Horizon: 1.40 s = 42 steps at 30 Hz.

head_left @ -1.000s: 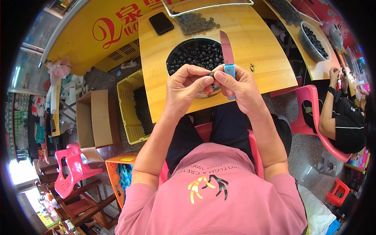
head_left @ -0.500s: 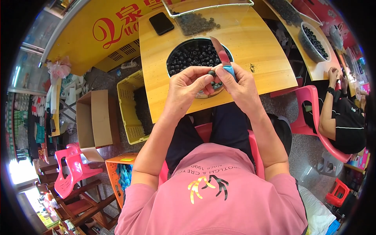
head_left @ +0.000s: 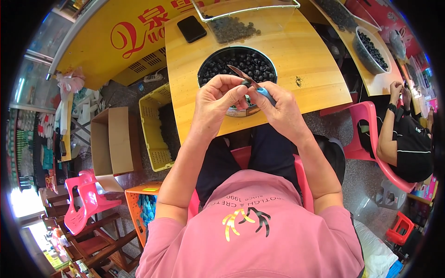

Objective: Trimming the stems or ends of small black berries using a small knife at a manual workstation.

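Over the near edge of a round bowl (head_left: 243,112), my left hand (head_left: 214,101) pinches a small dark round fruit (head_left: 245,83) between thumb and fingertips. My right hand (head_left: 281,107) is wrapped round a small knife with a blue handle (head_left: 266,96). Its blade (head_left: 238,72) points up and to the left, close against the fruit. My right thumb is beside the fruit too. Many dark round fruits (head_left: 241,60) fill the far part of the bowl; paler pieces lie in its near part, mostly behind my hands.
On the wooden table (head_left: 315,69) are a black phone (head_left: 191,28) and a clear bin (head_left: 273,28) with more dark pieces. A yellow crate (head_left: 157,160) and a cardboard box (head_left: 113,139) stand left. At right, a person (head_left: 398,139) sits by another table with a bowl (head_left: 371,51).
The knife blade has swung down to the left, from pointing upward to lying close across the fruit. Both hands have turned slightly but remain over the bowl.
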Tool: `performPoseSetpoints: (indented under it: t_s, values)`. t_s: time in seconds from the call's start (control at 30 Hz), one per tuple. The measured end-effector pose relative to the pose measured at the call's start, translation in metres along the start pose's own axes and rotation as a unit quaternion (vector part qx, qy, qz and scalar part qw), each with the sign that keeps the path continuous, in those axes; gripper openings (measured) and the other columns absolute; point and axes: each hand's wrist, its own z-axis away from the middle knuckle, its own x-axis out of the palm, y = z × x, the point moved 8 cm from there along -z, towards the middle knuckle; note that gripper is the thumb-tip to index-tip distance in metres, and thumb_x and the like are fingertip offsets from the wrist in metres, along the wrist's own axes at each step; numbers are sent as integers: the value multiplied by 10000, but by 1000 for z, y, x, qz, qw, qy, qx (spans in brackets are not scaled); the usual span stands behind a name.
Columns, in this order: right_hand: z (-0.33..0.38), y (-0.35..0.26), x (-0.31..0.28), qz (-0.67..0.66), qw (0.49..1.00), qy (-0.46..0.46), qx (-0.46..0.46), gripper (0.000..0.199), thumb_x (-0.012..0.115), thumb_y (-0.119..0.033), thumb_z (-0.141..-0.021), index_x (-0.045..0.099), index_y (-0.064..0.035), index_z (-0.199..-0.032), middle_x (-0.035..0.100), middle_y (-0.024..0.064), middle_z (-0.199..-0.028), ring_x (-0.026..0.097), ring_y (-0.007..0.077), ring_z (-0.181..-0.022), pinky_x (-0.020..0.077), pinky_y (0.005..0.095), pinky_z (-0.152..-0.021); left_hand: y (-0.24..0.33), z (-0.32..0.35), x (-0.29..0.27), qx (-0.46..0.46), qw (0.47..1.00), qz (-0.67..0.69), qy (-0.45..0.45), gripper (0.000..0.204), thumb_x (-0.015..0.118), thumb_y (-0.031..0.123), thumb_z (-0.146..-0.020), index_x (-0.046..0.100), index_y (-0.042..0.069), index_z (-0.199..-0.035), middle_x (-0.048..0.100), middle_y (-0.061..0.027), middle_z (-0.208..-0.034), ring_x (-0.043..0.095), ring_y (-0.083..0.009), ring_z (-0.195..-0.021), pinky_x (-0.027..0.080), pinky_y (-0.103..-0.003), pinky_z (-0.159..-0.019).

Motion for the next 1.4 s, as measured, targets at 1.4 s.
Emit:
performPoseSetpoints:
  t_s: [1.4]
  values:
    - [-2,-4,4,46,995,52,-72,195,604,-168,-952,633,15,-1013,638,109,-819,604,161,-740,480,284,-665,-5,2,0,-4,989,149,15,152,658,70,-904,604,-1,-1026,657,-79,-859,614,-131,-701,488,-244,-626]
